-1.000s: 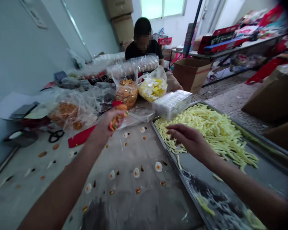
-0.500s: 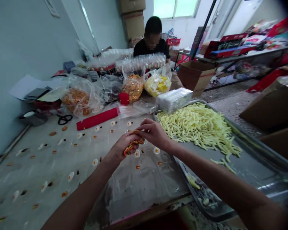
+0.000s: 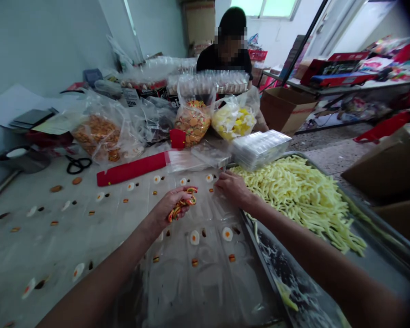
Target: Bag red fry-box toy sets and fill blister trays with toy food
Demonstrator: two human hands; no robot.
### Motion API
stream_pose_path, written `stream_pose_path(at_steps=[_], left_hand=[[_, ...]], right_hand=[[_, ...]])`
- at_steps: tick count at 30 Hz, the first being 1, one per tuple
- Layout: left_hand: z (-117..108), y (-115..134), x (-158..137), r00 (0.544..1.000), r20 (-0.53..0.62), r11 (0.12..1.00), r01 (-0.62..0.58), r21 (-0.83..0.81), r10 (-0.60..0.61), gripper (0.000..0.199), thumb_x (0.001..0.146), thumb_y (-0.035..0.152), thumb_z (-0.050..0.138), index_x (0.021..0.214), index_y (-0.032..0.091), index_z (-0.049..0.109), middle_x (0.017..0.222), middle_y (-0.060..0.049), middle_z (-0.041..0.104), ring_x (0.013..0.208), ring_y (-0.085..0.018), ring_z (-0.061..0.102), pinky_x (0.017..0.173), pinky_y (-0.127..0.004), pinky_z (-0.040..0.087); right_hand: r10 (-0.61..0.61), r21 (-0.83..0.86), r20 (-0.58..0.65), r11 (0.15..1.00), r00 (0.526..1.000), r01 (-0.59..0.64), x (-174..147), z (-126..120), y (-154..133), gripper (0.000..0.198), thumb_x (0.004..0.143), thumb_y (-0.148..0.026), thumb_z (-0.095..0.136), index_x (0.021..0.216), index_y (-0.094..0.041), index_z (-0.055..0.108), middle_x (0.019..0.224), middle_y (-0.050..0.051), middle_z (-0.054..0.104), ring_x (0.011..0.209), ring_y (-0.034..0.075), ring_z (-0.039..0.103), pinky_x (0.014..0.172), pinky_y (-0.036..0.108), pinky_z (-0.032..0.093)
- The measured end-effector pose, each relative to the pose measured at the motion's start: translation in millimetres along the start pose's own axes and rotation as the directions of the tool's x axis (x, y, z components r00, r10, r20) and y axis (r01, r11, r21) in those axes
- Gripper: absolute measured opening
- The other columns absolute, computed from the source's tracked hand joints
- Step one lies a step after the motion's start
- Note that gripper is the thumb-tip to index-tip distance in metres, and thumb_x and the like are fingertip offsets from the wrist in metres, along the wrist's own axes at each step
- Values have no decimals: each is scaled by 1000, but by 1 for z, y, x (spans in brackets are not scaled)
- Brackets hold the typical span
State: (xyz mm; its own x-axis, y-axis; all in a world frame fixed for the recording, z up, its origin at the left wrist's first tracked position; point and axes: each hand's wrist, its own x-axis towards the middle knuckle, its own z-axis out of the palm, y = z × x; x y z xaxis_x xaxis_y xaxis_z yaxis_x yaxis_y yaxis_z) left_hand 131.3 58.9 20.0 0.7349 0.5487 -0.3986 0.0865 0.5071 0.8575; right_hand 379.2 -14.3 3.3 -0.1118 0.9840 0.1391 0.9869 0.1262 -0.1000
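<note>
My left hand (image 3: 169, 207) is closed round a handful of small orange, red and green toy-food pieces (image 3: 187, 198), held above the table. Beyond it to the right, my right hand (image 3: 233, 186) reaches down to the table beside the tray's left edge. Its fingers are bunched and point down at the clear plastic; whatever they pinch is hidden. Clear plastic trays (image 3: 210, 291) cover the table in rows. Lying in them are miniature fried eggs (image 3: 194, 237), tiny burger-like pieces (image 3: 195, 262) and small dark pieces (image 3: 237, 231).
A metal tray (image 3: 259, 255) heaped with pale yellow strips (image 3: 300, 196) stands at right. Behind are stacked clear packs (image 3: 259, 148), bags of orange pieces (image 3: 193, 123) and yellow pieces (image 3: 234, 120), a red strip (image 3: 133, 168) and scissors (image 3: 78, 165). A person (image 3: 225, 59) sits opposite.
My right hand has left the handful in my left hand and moved right and down to the plastic by the tray. My left hand keeps its handful. The view has shifted slightly.
</note>
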Motion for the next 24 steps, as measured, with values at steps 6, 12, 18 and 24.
stream_pose_path(at_steps=[6,12,18,24], left_hand=[[-12,-1,11,999,29,999,28,-40,-27,48,75,22,64,123,16,62,76,1,58,45,-4,44,36,-15,29],[2,-4,3,997,45,998,69,5,-69,45,72,22,64,116,15,66,69,2,56,42,-5,42,36,-17,29],[-10,-10,-25,994,8,994,112,15,-112,41,75,23,62,115,15,66,65,3,54,42,-5,40,36,-17,29],[-48,-4,-37,1000,-12,999,-18,33,18,35,74,24,65,108,18,66,77,-2,64,44,-6,43,38,-17,31]], right_hand=[[-69,124,88,991,994,58,5,-11,2,21,91,-12,57,96,-17,77,87,8,69,87,20,59,76,29,38],[-47,503,-162,856,986,123,3,-11,-51,19,92,-25,63,105,-20,76,87,6,67,76,15,60,72,25,42],[191,850,47,508,980,-140,16,5,-58,20,81,-34,71,83,-15,74,72,4,67,61,13,56,57,24,41],[244,773,378,447,893,-450,73,21,-40,24,70,-35,77,79,-13,72,54,-1,61,49,11,50,48,22,34]])
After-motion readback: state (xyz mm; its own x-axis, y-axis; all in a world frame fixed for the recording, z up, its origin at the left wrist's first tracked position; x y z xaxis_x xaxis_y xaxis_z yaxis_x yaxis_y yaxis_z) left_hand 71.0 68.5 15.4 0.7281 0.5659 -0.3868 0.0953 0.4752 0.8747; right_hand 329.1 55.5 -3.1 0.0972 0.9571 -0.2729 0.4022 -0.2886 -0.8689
